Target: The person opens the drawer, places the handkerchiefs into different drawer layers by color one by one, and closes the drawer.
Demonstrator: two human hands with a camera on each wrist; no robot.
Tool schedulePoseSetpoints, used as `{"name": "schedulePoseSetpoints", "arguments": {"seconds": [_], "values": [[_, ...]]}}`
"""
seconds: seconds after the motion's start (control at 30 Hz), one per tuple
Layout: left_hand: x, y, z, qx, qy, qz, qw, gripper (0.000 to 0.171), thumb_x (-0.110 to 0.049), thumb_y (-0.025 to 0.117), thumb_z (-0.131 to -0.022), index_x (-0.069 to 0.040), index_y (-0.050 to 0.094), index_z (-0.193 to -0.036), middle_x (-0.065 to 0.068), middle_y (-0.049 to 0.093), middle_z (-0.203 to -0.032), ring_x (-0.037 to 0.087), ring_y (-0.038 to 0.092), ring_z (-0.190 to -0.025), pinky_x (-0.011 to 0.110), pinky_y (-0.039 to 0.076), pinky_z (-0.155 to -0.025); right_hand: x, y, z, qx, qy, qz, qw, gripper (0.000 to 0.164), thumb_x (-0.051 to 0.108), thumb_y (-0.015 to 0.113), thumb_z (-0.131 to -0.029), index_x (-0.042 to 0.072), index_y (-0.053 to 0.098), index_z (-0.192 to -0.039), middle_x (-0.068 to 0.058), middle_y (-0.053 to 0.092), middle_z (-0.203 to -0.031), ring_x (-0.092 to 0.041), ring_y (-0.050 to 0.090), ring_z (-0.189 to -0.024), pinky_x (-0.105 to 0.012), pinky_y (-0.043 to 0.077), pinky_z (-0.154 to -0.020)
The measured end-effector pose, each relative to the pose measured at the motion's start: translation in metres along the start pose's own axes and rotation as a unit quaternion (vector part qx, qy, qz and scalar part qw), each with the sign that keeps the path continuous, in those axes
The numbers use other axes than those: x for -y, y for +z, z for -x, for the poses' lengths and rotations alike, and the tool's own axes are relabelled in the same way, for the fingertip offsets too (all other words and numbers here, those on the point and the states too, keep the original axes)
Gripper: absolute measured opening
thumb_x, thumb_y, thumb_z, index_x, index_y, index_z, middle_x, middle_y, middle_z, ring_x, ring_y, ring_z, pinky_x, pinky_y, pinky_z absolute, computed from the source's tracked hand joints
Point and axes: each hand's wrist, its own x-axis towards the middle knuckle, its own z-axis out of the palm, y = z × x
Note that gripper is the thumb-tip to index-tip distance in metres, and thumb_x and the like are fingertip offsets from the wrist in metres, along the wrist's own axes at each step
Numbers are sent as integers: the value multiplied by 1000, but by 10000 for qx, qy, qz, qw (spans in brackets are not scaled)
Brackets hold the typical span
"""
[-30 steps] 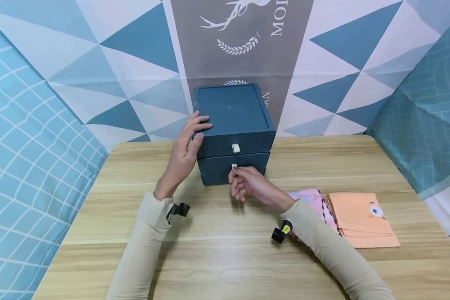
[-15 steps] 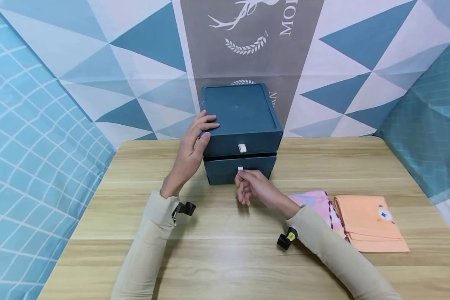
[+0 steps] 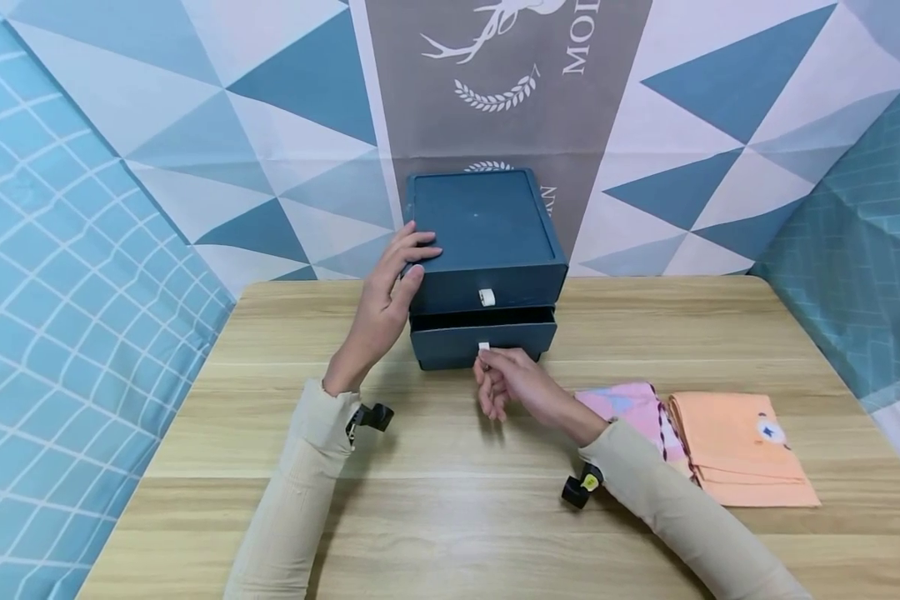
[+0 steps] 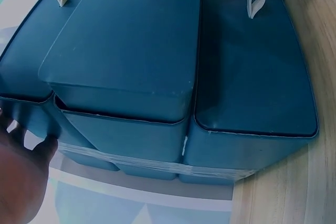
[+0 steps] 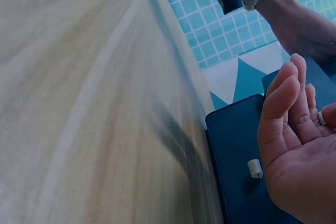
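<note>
A dark blue drawer unit (image 3: 487,221) with stacked drawers stands against the back wall. Its middle drawer (image 3: 442,343) is partly pulled out, showing a dark gap above its front; what lies inside cannot be seen. My right hand (image 3: 521,385) pinches that drawer's white pull loop (image 3: 483,346) between thumb and finger, the other fingers loosely bent. My left hand (image 3: 390,292) rests on the unit's top left edge, fingers extended over the top. In the left wrist view, the middle drawer (image 4: 126,40) juts out between the top drawer (image 4: 26,61) and the bottom drawer (image 4: 252,66).
To the right on the wooden table (image 3: 450,517) lie a folded pink patterned cloth (image 3: 633,406) and a folded orange cloth (image 3: 738,450), side by side. A patterned wall covering (image 3: 300,125) hangs close behind the unit.
The middle drawer has come out toward me, from closed to partly open, with my right hand drawing its loop. My left hand has stayed on the unit's left edge.
</note>
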Motion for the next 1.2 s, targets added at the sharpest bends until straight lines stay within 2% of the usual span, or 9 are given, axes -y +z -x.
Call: {"name": "schedulePoseSetpoints", "arguments": {"seconds": [0.23,0.43,0.57,0.67,0.93,1.2], "values": [[-1,1,-1,71,-36,-36,10000,32,-1,40,-105,7,58,-129,25,46,-145,35,20,-150,39,15,-122,-1,2,7,94,100,-93,9999,50,38,35,-109,-6,49,-90,-16,63,-63,-23,59,-53,-31,49,-45],[-1,1,-2,66,-97,-30,9999,32,-1,40,-105,7,58,-130,24,45,-146,34,19,-150,39,15,-122,-1,5,13,300,228,-512,9980,49,38,36,-109,-7,47,-93,-11,63,-63,-20,60,-53,-29,49,-46],[-2,0,-1,51,-110,-31,9999,32,-3,39,-105,6,58,-130,24,45,-146,35,19,-150,39,15,-122,-1,8,18,425,261,-705,9963,45,36,36,-109,-4,48,-92,-10,63,-62,-19,60,-52,-27,49,-46],[-2,0,0,20,-90,-14,10000,32,-2,39,-105,7,58,-129,25,45,-146,36,19,-150,40,15,-122,0,10,21,456,278,-688,9962,44,36,36,-109,-3,49,-91,-9,63,-62,-19,60,-52,-27,50,-46],[-1,0,1,-22,-79,-22,10000,31,-1,40,-105,7,59,-128,24,46,-146,34,19,-150,40,15,-122,0,14,30,608,337,-488,9964,49,36,34,-110,-11,46,-96,-9,63,-62,-19,60,-51,-28,50,-47],[-3,1,0,16,-127,-9,9999,31,-2,40,-105,6,59,-129,24,45,-146,33,19,-150,41,15,-122,-1,17,39,718,299,-379,9962,51,36,35,-109,-12,46,-95,-10,63,-62,-18,60,-51,-28,51,-47]]}}
